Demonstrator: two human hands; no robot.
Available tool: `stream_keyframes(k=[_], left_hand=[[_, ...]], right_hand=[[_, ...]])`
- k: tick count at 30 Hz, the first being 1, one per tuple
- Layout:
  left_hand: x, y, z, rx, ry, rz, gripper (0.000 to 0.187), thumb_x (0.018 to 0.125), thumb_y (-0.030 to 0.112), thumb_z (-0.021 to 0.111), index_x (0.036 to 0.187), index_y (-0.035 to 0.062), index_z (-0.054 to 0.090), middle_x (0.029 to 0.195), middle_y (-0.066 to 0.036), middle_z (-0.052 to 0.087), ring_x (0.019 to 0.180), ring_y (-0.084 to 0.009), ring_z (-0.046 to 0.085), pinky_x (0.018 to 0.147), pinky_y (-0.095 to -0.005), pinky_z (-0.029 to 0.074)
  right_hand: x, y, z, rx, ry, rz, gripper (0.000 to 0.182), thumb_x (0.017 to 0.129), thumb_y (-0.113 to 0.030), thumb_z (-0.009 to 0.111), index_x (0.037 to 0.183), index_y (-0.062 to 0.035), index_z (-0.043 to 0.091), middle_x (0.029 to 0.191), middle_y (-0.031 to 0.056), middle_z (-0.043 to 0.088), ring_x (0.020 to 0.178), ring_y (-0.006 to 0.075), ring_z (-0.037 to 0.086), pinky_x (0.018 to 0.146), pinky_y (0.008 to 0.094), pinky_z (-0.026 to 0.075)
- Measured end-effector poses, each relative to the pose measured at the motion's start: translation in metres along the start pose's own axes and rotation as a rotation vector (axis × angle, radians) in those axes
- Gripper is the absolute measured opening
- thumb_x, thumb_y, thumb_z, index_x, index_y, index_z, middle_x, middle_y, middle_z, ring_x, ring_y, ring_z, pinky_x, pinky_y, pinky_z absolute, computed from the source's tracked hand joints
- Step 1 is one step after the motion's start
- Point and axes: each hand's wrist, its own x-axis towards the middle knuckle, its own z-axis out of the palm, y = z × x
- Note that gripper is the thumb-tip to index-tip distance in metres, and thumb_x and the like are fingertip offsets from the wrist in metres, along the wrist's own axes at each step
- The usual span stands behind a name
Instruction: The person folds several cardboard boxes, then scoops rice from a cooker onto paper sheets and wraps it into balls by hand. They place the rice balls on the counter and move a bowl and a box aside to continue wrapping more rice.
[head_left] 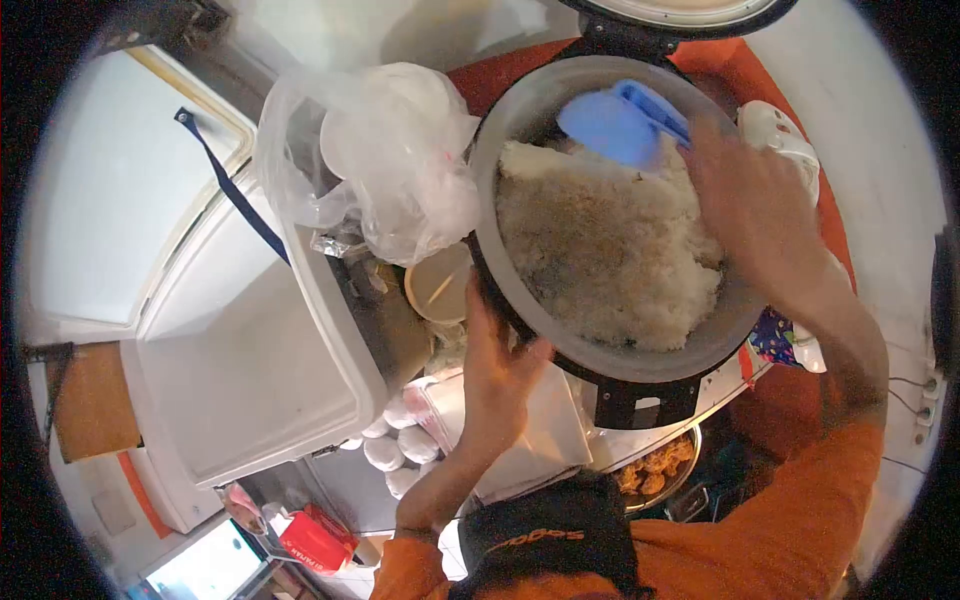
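A large round rice cooker [488, 190] stands in front of me with its lid [690, 12] raised at the back. Cooked rice [600, 250] is heaped in the pot, with some bare pot wall around it. My right hand [735, 185], blurred by motion, is closed on the handle of a blue rice paddle [600, 118] at the far side of the rice. Against the near left side of the cooker, my left hand [497, 375] grips its outer wall, thumb near the rim. The fingertips are partly hidden.
To the left are an open white cooler box [270, 370] and a clear plastic bag [400, 160] with white containers. Several white wrapped bundles [400, 445] lie below. Fried food [660, 470] fills a bowl near my body. A white appliance [780, 135] stands right.
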Motion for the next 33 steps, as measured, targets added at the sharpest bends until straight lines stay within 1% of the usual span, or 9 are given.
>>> stream_keyframes(k=[2,6,10,13,16,21,27,30,33], left_hand=[[0.013,-0.001,0.015,-0.239,0.127,0.021,0.084,0.092,0.004,0.055,0.161,0.0035,0.008,0.161,-0.015,0.026,0.148,-0.026,0.027,0.121,-0.0376,0.019],[0.032,-0.021,0.024,-0.526,0.387,-0.24,0.081,0.091,0.013,0.055,0.161,0.0102,0.014,0.156,-0.011,0.033,0.139,-0.0255,0.037,0.118,-0.0384,0.026],[0.035,0.006,0.034,-0.539,0.349,-0.123,0.078,0.09,0.012,0.052,0.161,0.0154,0.019,0.153,-0.009,0.038,0.135,-0.025,0.042,0.115,-0.0381,0.032],[0.032,-0.008,0.03,-0.557,0.372,-0.133,0.077,0.089,0.012,0.051,0.16,0.0171,0.022,0.151,-0.008,0.04,0.134,-0.025,0.043,0.114,-0.038,0.034],[0.04,-0.022,0.028,-0.629,0.41,-0.14,0.076,0.085,0.013,0.052,0.157,0.018,0.029,0.148,-0.007,0.043,0.132,-0.0263,0.045,0.114,-0.0389,0.034],[0.039,-0.013,0.039,-0.738,0.444,-0.088,0.075,0.083,0.014,0.053,0.155,0.018,0.032,0.146,-0.007,0.045,0.132,-0.0273,0.046,0.112,-0.0411,0.036],[0.045,-0.018,0.024,-0.685,0.358,-0.13,0.076,0.082,0.014,0.055,0.154,0.0188,0.031,0.145,-0.007,0.043,0.132,-0.0268,0.043,0.112,-0.0409,0.035],[0.042,-0.009,0.013,-0.691,0.299,-0.182,0.077,0.085,0.017,0.055,0.157,0.0189,0.026,0.147,-0.007,0.042,0.133,-0.0271,0.042,0.114,-0.0414,0.033],[0.042,-0.004,0.0,-0.692,0.17,-0.058,0.079,0.087,0.02,0.055,0.159,0.0178,0.023,0.149,-0.007,0.041,0.135,-0.0273,0.041,0.115,-0.042,0.033]], right_hand=[[0.013,0.002,0.058,0.094,0.059,-0.068,0.019,0.092,-0.01,0.058,0.107,0.0009,0.054,0.076,0.0153,0.07,0.069,0.0322,0.073,0.055,0.0441,0.058],[-0.01,-0.026,0.063,0.13,-0.095,-0.099,0.015,0.093,-0.01,0.055,0.103,0.0008,0.052,0.075,0.0154,0.069,0.068,0.034,0.073,0.055,0.0469,0.058],[-0.058,-0.026,0.045,0.14,-0.386,-0.14,0.015,0.091,-0.009,0.056,0.102,0.0012,0.052,0.073,0.0174,0.069,0.066,0.0363,0.072,0.056,0.048,0.059],[-0.04,0.009,-0.008,0.147,0.062,0.005,0.016,0.091,-0.008,0.056,0.102,0.0016,0.053,0.073,0.0185,0.069,0.062,0.0378,0.071,0.055,0.048,0.058],[-0.002,0.029,0.061,0.155,0.037,-0.027,0.016,0.09,-0.01,0.057,0.102,0.0015,0.054,0.074,0.0187,0.069,0.065,0.0373,0.071,0.059,0.0482,0.059],[0.03,-0.044,0.08,0.295,0.023,-0.043,0.013,0.09,-0.011,0.059,0.096,0.0014,0.058,0.081,0.0202,0.069,0.077,0.0376,0.073,0.065,0.0487,0.059],[0.004,-0.053,0.07,0.312,-0.292,-0.302,0.021,0.086,-0.013,0.062,0.102,0.0016,0.064,0.091,0.0171,0.071,0.084,0.034,0.074,0.066,0.0464,0.059],[-0.029,-0.043,0.041,0.023,-0.434,-0.336,0.02,0.084,-0.012,0.063,0.099,0.0009,0.066,0.093,0.0168,0.072,0.084,0.032,0.074,0.066,0.0458,0.059],[-0.01,0.001,0.002,-0.07,-0.049,-0.254,0.014,0.083,-0.009,0.063,0.09,0.0005,0.069,0.088,0.0176,0.072,0.08,0.0336,0.074,0.064,0.0461,0.059]])
